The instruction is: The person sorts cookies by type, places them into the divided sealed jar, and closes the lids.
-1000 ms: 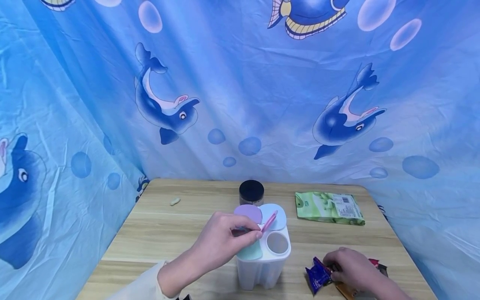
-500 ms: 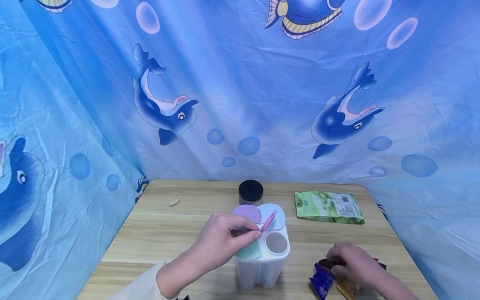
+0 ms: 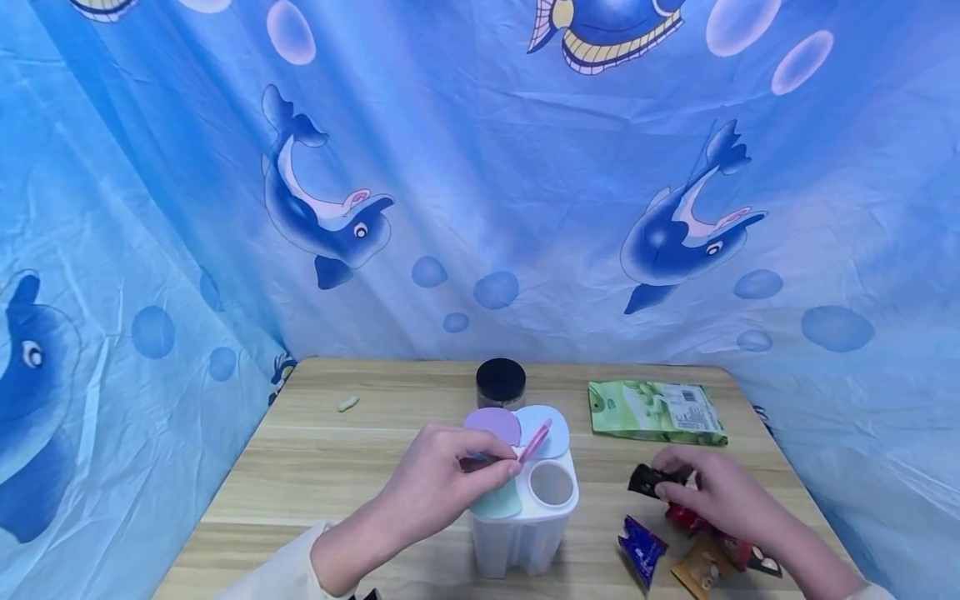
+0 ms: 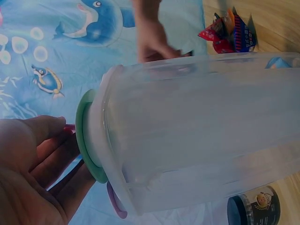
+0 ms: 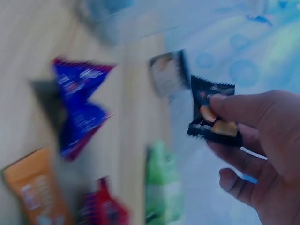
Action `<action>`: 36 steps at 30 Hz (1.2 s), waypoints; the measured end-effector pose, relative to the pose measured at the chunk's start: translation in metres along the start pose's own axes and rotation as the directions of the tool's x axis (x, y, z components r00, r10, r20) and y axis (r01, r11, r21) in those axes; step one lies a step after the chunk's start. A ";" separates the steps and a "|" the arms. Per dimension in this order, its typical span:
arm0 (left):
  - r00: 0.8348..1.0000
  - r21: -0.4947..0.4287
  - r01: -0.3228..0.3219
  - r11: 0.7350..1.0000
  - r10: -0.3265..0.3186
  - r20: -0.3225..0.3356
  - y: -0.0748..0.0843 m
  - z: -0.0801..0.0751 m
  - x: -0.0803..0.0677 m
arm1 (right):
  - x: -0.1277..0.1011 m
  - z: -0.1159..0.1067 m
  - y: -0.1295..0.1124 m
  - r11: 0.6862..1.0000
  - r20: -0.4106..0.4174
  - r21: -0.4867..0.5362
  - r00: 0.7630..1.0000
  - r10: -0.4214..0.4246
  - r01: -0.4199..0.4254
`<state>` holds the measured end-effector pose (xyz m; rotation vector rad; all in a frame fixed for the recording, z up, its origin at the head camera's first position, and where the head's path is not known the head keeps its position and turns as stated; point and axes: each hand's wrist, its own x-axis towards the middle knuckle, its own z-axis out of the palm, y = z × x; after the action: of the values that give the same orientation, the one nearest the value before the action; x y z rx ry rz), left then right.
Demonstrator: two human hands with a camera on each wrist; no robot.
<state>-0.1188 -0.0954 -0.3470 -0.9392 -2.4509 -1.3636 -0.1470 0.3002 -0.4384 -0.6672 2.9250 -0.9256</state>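
My left hand (image 3: 446, 467) pinches a pink lid (image 3: 535, 442) tipped up on edge, above a tall translucent storage container (image 3: 517, 546). The container's white top has purple (image 3: 495, 423), pale blue (image 3: 550, 421) and green (image 3: 501, 502) lids, plus one uncovered round opening (image 3: 551, 483). My right hand (image 3: 723, 492) grips a small black snack packet (image 5: 213, 115) between thumb and fingers, raised above the table to the right of the container. Below it lie a blue packet (image 3: 642, 550), an orange packet (image 3: 703, 567) and a red packet (image 3: 686, 518).
Behind the container stands a jar with a black lid (image 3: 501, 380). A green snack bag (image 3: 658, 412) lies at the back right of the wooden table (image 3: 300, 483), and a small pale piece (image 3: 348, 403) at the back left. Something blue (image 4: 279, 62) shows inside the container. A dolphin-print curtain (image 3: 450, 208) surrounds the table.
My right hand has picked the black packet out of the pile and lifted it up and away, uncovering the other packets. My left hand stays on the pink lid.
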 end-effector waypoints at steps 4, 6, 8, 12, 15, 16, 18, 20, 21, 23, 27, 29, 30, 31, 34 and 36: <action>1.000 0.003 -0.001 1.000 0.001 -0.003 0.000 -0.001 0.000 | 0.007 -0.011 -0.027 0.985 -0.164 0.052 0.974 -0.154 0.165; 1.000 0.002 -0.008 1.000 0.008 -0.004 -0.001 -0.001 0.001 | 0.011 -0.016 -0.043 0.974 -0.201 0.057 0.958 -0.205 0.220; 1.000 0.003 -0.017 1.000 0.017 -0.009 -0.003 -0.001 0.002 | 0.015 -0.021 -0.059 0.963 -0.214 0.068 0.947 -0.240 0.260; 1.000 0.006 -0.020 1.000 0.020 -0.010 -0.005 0.000 0.003 | 0.023 -0.026 -0.088 0.943 -0.244 0.099 0.927 -0.287 0.318; 1.000 0.013 -0.012 1.000 0.012 -0.006 -0.005 0.000 0.005 | 0.029 -0.025 -0.104 0.933 -0.273 0.134 0.917 -0.289 0.334; 1.000 0.016 -0.009 1.000 0.010 -0.006 -0.005 0.000 0.006 | 0.030 -0.025 -0.109 0.934 -0.278 0.146 0.919 -0.278 0.327; 1.000 0.019 -0.001 1.000 0.001 -0.007 -0.005 0.001 0.007 | 0.033 -0.024 -0.117 0.934 -0.280 0.160 0.922 -0.269 0.321; 1.000 0.013 0.009 1.000 -0.009 -0.009 -0.005 0.001 0.008 | 0.037 -0.023 -0.122 0.928 -0.271 0.161 0.919 -0.284 0.335; 1.000 0.009 0.018 1.000 -0.017 -0.009 -0.005 0.001 0.008 | 0.038 -0.022 -0.124 0.924 -0.268 0.153 0.915 -0.302 0.350; 1.000 0.001 0.029 1.000 -0.029 -0.007 -0.004 0.000 0.010 | 0.042 -0.021 -0.127 0.903 -0.261 0.133 0.893 -0.366 0.409; 1.000 -0.005 0.028 1.000 -0.028 -0.004 -0.002 0.000 0.011 | 0.049 -0.017 -0.132 0.831 -0.243 0.101 0.823 -0.513 0.547; 1.000 -0.003 0.026 1.000 -0.026 -0.004 0.000 0.000 0.012 | 0.052 -0.015 -0.135 0.787 -0.233 0.075 0.778 -0.583 0.612; 1.000 -0.004 0.027 1.000 -0.027 -0.003 0.001 0.000 0.013 | 0.053 -0.015 -0.136 0.771 -0.227 0.053 0.759 -0.610 0.635; 1.000 -0.007 0.029 1.000 -0.029 -0.002 0.002 0.001 0.013 | 0.054 -0.014 -0.138 0.758 -0.219 0.031 0.744 -0.631 0.652; 0.999 -0.008 0.042 0.999 -0.042 0.004 0.005 0.002 0.015 | 0.056 -0.012 -0.142 0.728 -0.184 -0.022 0.713 -0.677 0.686; 0.999 -0.011 0.048 0.999 -0.047 0.007 0.007 0.003 0.017 | 0.057 -0.012 -0.145 0.734 -0.149 -0.026 0.723 -0.674 0.679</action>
<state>-0.1273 -0.0832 -0.3366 -0.8953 -2.4888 -1.3927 -0.1429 0.1781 -0.3420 -1.8237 2.7720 -1.0769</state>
